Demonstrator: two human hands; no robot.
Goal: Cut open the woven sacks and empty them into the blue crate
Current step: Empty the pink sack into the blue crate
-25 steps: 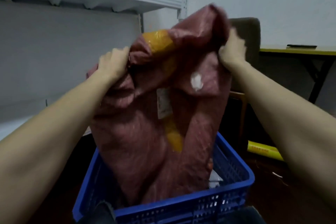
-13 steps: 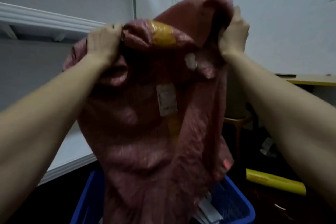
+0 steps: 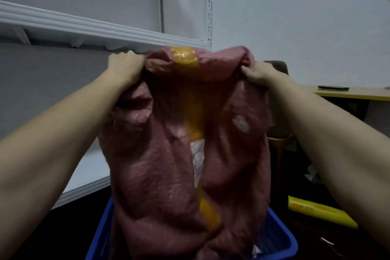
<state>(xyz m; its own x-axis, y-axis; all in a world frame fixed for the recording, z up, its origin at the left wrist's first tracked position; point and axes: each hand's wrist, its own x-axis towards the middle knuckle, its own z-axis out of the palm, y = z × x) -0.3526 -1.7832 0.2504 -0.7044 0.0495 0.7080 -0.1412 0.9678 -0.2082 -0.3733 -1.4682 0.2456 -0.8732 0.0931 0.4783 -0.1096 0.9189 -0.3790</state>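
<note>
My left hand (image 3: pixel 124 67) and right hand (image 3: pixel 258 73) each clutch a top corner of the crumpled reddish-pink woven sack (image 3: pixel 185 154), hanging mouth-down in the blue plastic crate (image 3: pixel 282 236); I judge I'm mid-emptying, so shaking comes next.

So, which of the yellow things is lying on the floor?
The yellow roll, on the dark floor right of the blue crate. The yellow tape is stuck on the red sack; the yellow table edge is higher up.
</note>
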